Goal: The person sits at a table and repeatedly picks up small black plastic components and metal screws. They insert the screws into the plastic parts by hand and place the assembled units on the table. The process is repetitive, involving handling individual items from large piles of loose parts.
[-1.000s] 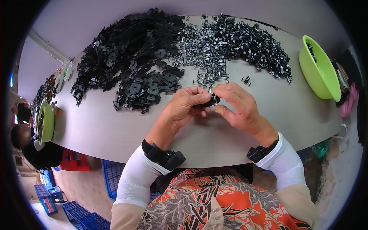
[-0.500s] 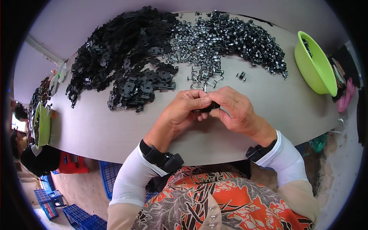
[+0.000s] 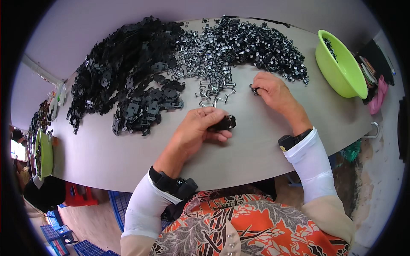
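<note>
The left hand (image 3: 197, 129) has its grip closed around a black part (image 3: 224, 123), between the surface's (image 3: 252, 153) near and far edges. Nearer the right edge, the right hand's (image 3: 274, 92) fingertips touch a small black piece (image 3: 254, 89); whether gripped, I can't tell.

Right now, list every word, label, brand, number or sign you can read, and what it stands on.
No text can be read.
Black parts and metal pins: too small to make out any marks.
Green bowl at right: no writing visible.
</note>
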A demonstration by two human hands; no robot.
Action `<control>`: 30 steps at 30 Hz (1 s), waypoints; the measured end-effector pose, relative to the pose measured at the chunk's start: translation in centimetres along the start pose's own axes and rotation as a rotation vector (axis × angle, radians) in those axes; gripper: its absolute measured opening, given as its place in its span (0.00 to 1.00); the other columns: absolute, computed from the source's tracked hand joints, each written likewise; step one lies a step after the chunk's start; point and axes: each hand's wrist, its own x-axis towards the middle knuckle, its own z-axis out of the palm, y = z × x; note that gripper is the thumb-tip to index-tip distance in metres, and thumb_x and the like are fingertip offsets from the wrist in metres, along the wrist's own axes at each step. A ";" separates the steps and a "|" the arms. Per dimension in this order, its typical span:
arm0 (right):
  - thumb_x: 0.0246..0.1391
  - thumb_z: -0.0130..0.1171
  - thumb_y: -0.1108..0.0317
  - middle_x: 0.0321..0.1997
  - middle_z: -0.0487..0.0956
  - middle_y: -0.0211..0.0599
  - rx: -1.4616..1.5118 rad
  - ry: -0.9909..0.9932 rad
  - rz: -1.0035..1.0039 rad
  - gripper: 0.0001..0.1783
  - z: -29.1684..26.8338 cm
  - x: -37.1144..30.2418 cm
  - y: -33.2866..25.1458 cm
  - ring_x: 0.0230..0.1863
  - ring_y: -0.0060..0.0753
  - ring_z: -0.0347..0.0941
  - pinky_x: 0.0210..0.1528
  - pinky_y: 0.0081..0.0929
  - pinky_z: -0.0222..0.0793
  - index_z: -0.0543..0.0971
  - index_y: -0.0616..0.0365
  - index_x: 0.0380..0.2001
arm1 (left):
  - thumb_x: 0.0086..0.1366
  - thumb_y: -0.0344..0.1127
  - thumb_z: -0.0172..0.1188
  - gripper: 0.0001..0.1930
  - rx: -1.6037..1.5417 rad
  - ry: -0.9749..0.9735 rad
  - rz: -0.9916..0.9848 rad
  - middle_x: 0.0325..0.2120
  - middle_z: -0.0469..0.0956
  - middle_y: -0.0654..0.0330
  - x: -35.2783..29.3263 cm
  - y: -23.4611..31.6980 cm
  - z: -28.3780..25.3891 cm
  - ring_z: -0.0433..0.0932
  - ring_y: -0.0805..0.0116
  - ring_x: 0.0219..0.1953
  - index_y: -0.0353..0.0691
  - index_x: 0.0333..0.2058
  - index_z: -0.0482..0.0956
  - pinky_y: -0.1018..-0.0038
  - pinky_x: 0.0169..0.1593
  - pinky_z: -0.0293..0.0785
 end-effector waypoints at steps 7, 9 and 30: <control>0.42 0.56 0.83 0.29 0.71 0.36 0.427 0.061 -0.013 0.07 0.7 0.8 -7.8 0.26 0.32 0.70 0.27 0.25 0.65 0.74 0.62 0.27 | 0.71 0.52 0.39 0.31 -0.241 -0.070 0.002 0.41 0.76 0.42 0.5 -0.4 -0.8 0.80 0.47 0.40 0.21 0.47 0.69 0.62 0.44 0.80; 0.42 0.56 0.83 0.30 0.72 0.36 0.305 0.086 -0.110 0.07 1.4 0.7 -9.6 0.27 0.34 0.71 0.28 0.28 0.67 0.74 0.62 0.27 | 0.71 0.49 0.39 0.28 -0.309 -0.118 -0.018 0.42 0.76 0.42 0.5 -0.1 -0.6 0.79 0.48 0.41 0.22 0.46 0.70 0.61 0.45 0.79; 0.40 0.55 0.84 0.29 0.67 0.39 0.410 -0.108 -0.050 0.06 0.8 0.0 -10.5 0.24 0.42 0.69 0.25 0.34 0.66 0.73 0.63 0.24 | 0.66 0.36 0.54 0.10 -0.212 -0.183 0.090 0.32 0.78 0.55 0.0 -0.9 -0.5 0.81 0.63 0.35 0.33 0.33 0.76 0.69 0.41 0.81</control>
